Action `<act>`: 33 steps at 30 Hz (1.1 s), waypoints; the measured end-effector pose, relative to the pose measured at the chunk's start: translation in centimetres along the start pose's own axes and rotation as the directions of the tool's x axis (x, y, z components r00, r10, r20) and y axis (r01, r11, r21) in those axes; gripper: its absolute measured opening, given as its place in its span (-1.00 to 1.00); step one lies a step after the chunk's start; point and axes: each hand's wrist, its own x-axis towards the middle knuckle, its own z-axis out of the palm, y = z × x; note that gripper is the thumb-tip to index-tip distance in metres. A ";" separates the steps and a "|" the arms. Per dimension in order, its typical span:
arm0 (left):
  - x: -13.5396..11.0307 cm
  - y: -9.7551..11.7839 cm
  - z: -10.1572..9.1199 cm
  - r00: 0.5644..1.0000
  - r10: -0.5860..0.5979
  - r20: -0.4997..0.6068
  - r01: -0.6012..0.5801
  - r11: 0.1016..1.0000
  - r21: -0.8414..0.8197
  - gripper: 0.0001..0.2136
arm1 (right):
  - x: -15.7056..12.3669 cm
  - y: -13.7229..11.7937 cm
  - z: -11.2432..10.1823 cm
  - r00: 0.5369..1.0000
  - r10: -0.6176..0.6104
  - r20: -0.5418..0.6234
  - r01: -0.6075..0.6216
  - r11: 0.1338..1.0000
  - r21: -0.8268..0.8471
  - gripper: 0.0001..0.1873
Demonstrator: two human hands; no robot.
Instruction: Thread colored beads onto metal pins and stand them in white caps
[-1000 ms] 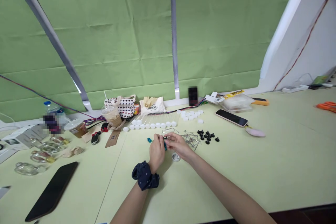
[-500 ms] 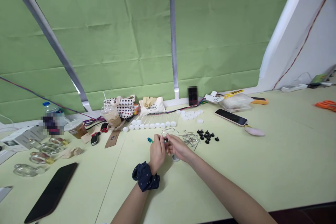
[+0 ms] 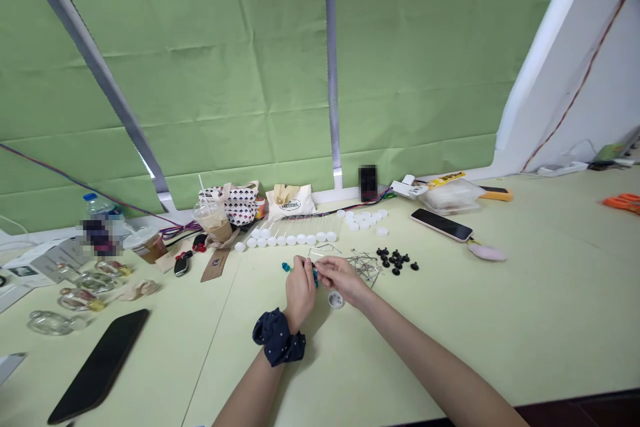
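Observation:
Near the middle of the table my left hand (image 3: pixel 301 292) and my right hand (image 3: pixel 344 276) meet, fingers closed. My left fingers wrap round a small black piece (image 3: pixel 315 266), mostly covered. The right fingertips pinch right at it; whatever lies between them is too small to make out. Teal bits (image 3: pixel 316 278) show beside the left fingers, and another teal piece (image 3: pixel 287 267) lies just left of that hand. Below the right fingers sits a small white round cap (image 3: pixel 336 300) with tiny bits inside. Several thin metal pins (image 3: pixel 367 265) and black flanged pieces (image 3: pixel 396 259) lie to the right.
White round caps (image 3: pixel 301 239) stand in rows behind the hands, with more white caps (image 3: pixel 363 220) further right. A phone (image 3: pixel 443 224) lies at right. On the left are an iced drink cup (image 3: pixel 215 223), glass bottles (image 3: pixel 50 323) and a black slab (image 3: pixel 100 367).
My right hand has shifted slightly left, its fingertips closer to the left fingers. The white cap below shows more fully, and the black piece is more covered.

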 end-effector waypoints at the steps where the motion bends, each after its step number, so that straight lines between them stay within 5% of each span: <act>1: 0.0 0.0 0.0 1.000 0.007 -0.010 -0.007 1.000 0.007 -0.78 | 0.0 -0.1 0.1 0.998 -0.058 -0.017 0.058 0.998 0.027 -0.55; 7: -0.1 0.1 0.0 1.000 0.004 0.017 -0.004 1.000 0.005 -0.78 | -0.1 0.1 0.3 0.995 0.098 0.036 -0.100 0.994 0.055 -0.57; 12: -0.1 0.2 0.1 1.000 0.002 -0.009 -0.001 1.000 0.020 -0.77 | -0.2 0.0 0.5 0.992 -0.097 -0.080 0.100 0.994 0.034 -0.55; 17: -0.1 0.0 0.1 1.000 -0.010 0.007 0.010 1.000 0.024 -0.77 | -0.3 -0.2 0.5 0.994 0.110 -0.024 -0.109 0.994 0.019 -0.59; 22: 0.1 -0.2 -0.1 1.000 -0.001 -0.021 0.001 1.000 0.020 -0.77 | 0.0 0.0 0.3 0.990 -0.077 -0.116 0.086 0.994 0.073 -0.48; 27: 0.1 -0.1 0.1 1.000 -0.017 0.018 0.018 0.999 -0.029 -0.78 | 0.2 0.4 0.3 0.987 0.160 -0.011 -0.157 0.981 0.113 -0.57; 30: 0.1 -0.2 0.2 1.000 -0.010 -0.005 0.010 0.999 -0.044 -0.79 | 0.2 0.3 0.3 0.998 -0.032 -0.046 0.033 0.999 0.031 -0.67; 33: 0.4 -0.7 0.3 0.999 -0.024 -0.029 0.021 0.993 -0.116 -0.76 | 0.0 0.2 0.4 0.961 -0.276 -0.030 0.266 0.947 -0.180 -0.81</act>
